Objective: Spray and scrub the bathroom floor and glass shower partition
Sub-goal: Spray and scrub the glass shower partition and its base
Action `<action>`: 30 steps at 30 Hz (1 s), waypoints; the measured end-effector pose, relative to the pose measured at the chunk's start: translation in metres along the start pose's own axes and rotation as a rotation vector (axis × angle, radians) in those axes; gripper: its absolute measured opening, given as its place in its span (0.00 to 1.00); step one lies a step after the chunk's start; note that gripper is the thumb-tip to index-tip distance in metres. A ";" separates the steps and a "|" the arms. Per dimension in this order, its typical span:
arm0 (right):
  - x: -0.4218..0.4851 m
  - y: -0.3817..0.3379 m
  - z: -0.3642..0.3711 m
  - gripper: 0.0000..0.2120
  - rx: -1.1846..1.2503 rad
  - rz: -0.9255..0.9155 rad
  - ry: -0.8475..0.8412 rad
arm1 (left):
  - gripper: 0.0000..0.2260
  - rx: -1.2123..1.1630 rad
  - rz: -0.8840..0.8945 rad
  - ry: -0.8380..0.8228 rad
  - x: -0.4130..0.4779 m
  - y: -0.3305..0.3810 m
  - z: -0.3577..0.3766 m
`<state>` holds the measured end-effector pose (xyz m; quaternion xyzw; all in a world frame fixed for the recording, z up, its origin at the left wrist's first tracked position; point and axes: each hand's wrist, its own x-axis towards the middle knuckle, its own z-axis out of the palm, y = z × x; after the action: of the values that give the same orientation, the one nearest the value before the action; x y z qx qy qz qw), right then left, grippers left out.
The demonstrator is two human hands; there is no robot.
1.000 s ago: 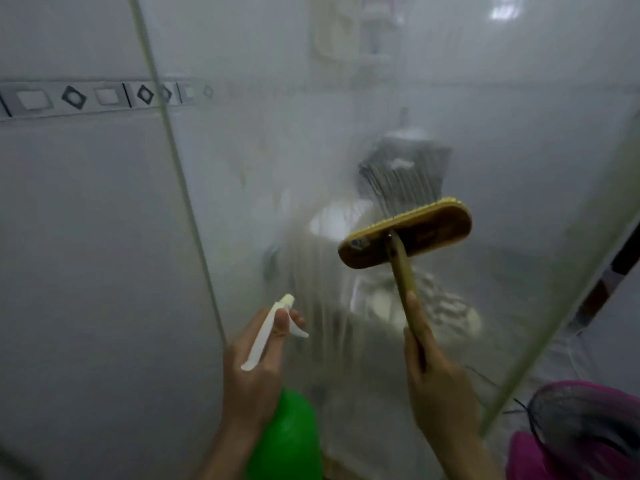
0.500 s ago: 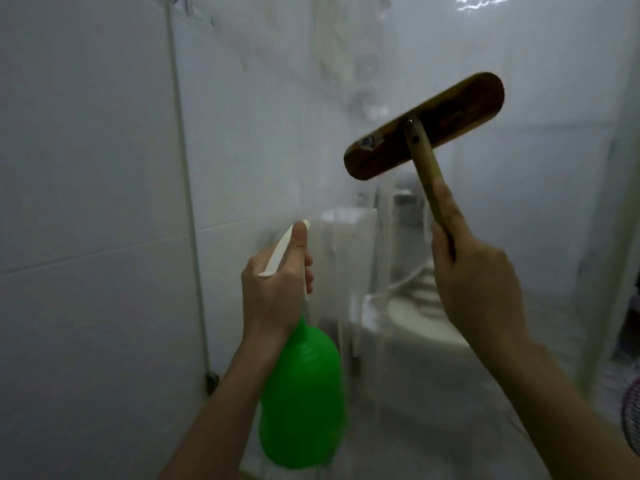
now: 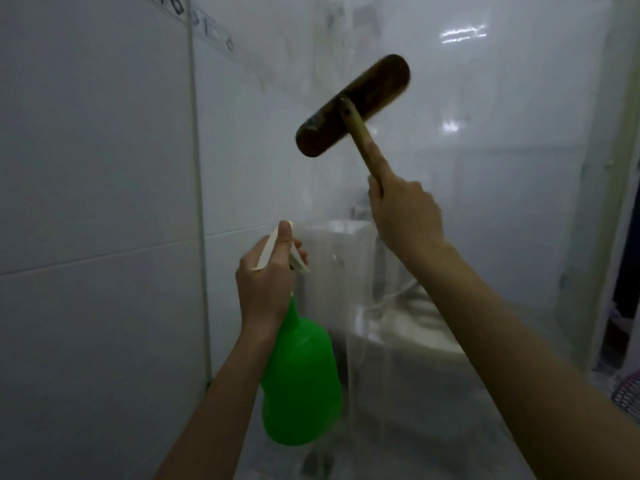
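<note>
The wet glass shower partition point(image 3: 502, 209) fills the middle and right of the view, streaked with water. My right hand point(image 3: 405, 216) grips the wooden handle of a scrub brush point(image 3: 353, 105), index finger along the handle. The brush's brown wooden back faces me and the head sits tilted high against the glass. My left hand point(image 3: 270, 285) is closed around the white trigger head of a green spray bottle point(image 3: 301, 379), which hangs below it just in front of the glass. The floor is out of view.
A white tiled wall point(image 3: 93, 202) stands at the left, meeting the glass along a vertical edge strip point(image 3: 199, 202). A toilet point(image 3: 398, 323) shows blurred behind the glass. The partition's frame point(image 3: 620, 168) runs down the right, with a pink object point(image 3: 627, 393) low beside it.
The brush has swept from the middle of the glass up to its upper part. My view has tilted, and the spray bottle now shows in full below my left hand.
</note>
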<state>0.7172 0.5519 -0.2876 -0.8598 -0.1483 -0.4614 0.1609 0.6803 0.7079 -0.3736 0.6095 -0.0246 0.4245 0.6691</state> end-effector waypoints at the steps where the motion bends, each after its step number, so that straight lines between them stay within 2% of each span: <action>1: 0.010 -0.007 0.002 0.26 0.003 -0.026 -0.011 | 0.19 0.019 0.000 0.009 0.005 0.005 -0.004; 3: 0.001 -0.001 0.005 0.24 -0.007 -0.019 -0.034 | 0.20 0.016 -0.010 0.014 0.017 0.014 -0.015; 8: -0.104 0.024 0.004 0.26 0.047 0.116 -0.023 | 0.20 0.059 0.082 -0.050 0.046 0.023 -0.048; 11: -0.053 0.001 0.011 0.23 0.039 0.080 -0.018 | 0.21 0.106 0.126 -0.074 0.062 0.026 -0.061; 15: 0.040 -0.056 0.020 0.25 0.008 -0.067 -0.013 | 0.21 0.081 0.156 -0.001 0.080 0.036 -0.076; 17: 0.030 -0.057 0.023 0.24 -0.001 -0.040 -0.032 | 0.19 0.032 0.165 0.006 0.093 0.041 -0.088; 20: -0.033 -0.039 0.026 0.24 -0.036 0.017 -0.067 | 0.18 0.037 0.173 -0.039 0.109 0.046 -0.106; 22: -0.033 -0.043 0.030 0.24 -0.050 0.013 -0.073 | 0.18 0.054 0.194 -0.050 0.113 0.050 -0.116; 25: 0.052 -0.086 0.035 0.23 -0.068 -0.068 0.003 | 0.17 0.073 0.238 -0.037 0.112 0.052 -0.129; 28: 0.136 -0.131 0.032 0.25 -0.094 -0.100 0.008 | 0.16 0.051 0.283 0.002 0.109 0.046 -0.144; 30: 0.138 -0.135 0.028 0.26 -0.115 -0.063 -0.016 | 0.17 0.048 0.294 0.021 0.105 0.043 -0.152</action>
<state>0.7569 0.7000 -0.1673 -0.8661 -0.1497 -0.4673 0.0955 0.6480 0.8873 -0.3208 0.6106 -0.0966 0.5247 0.5852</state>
